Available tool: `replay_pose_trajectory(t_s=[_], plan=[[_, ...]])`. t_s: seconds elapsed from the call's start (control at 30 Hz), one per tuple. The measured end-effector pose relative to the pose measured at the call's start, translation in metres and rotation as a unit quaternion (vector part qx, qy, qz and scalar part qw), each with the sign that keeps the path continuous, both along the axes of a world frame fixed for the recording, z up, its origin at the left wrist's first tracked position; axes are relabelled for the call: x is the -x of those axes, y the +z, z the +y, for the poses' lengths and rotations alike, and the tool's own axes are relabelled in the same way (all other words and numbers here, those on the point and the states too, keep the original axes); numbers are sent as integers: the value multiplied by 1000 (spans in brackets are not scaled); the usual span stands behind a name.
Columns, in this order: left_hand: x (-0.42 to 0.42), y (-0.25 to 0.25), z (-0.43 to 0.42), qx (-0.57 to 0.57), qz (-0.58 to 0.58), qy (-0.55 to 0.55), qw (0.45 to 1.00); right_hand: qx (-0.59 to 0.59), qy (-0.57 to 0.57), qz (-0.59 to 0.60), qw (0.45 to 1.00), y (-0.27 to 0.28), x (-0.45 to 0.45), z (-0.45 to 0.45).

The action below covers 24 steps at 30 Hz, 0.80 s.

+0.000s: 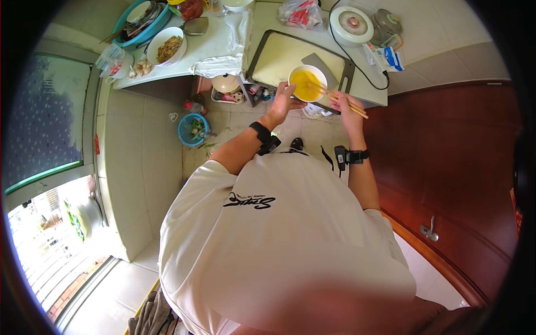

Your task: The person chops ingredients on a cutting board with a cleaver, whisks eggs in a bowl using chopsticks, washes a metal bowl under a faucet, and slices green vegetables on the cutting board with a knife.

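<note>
My left hand [283, 103] grips the side of a white bowl [323, 74], which is tilted a little over the counter's front edge. Yellow beaten egg [303, 84] fills the lower part of the bowl. A pair of wooden chopsticks [353, 106] is held in my right hand [347, 106], their far tips down in the egg and blurred. Behind the bowl lies a cutting board [279, 56] with a dark rim, and on it a cleaver [321, 66] with a wide grey blade, partly hidden by the bowl.
A bowl of food [167, 47], garlic [144, 67] and a blue basin of dishes [142, 28] stand on the left counter. At the back right sits a white round appliance [350, 27] with a black cord. A blue bin [194, 129] is on the floor; a red-brown door [441, 167] is at right.
</note>
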<state>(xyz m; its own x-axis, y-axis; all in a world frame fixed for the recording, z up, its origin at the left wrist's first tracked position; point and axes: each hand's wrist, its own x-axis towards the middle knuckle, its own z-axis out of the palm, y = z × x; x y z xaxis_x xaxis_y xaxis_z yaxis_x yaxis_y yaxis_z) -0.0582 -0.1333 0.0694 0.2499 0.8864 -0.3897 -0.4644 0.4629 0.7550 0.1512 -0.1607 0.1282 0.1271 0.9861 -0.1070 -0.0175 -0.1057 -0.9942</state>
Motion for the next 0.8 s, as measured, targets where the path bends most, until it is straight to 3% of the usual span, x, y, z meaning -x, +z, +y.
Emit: replay_pose_trajectory(t_s=[0.07, 0.17, 0.27, 0.37, 0.47, 0.6, 0.7, 0.8], plan=[[0, 2, -1, 6, 2, 10, 1000, 26, 83, -17, 996, 3, -2, -1], [1, 0, -1, -5, 2, 5, 1000, -8, -2, -30, 1000, -3, 0, 2], [1, 0, -1, 3, 0, 11, 1000, 14, 88, -9, 996, -2, -5, 0], [1, 1, 0, -1, -1, 8, 1000, -5, 24, -55, 998, -8, -4, 2], [1, 0, -1, 4, -4, 16, 1000, 13, 58, -17, 998, 1, -1, 0], [0, 0, -1, 6, -6, 16, 1000, -11, 49, -51, 997, -1, 2, 0], [-1, -1, 1, 7, -5, 19, 1000, 3, 20, 0, 1000, 6, 0, 2], [-1, -3, -1, 5, -11, 27, 1000, 26, 73, -62, 995, 7, -1, 2]])
